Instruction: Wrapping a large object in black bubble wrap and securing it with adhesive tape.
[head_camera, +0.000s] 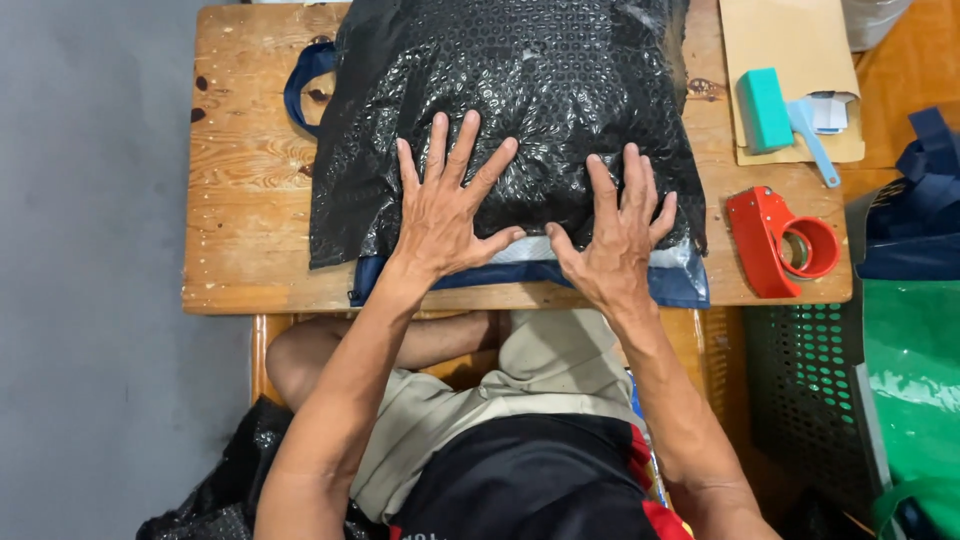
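A bulky parcel wrapped in black bubble wrap (520, 90) lies on a worn wooden table (245, 210). Under its near edge shows a dark blue bag (520, 274) with a clear plastic layer, and a blue strap (300, 85) loops out at the left. My left hand (445, 205) lies flat on the wrap with fingers spread. My right hand (615, 230) presses flat beside it near the parcel's front edge. Neither hand holds anything.
A red tape dispenser (780, 240) sits at the table's right front. Behind it lie a brown envelope (790, 40), a teal block (765, 108) and a light blue tool (815, 140). A green mesh basket (810, 390) and blue and green bags (915, 350) stand to the right.
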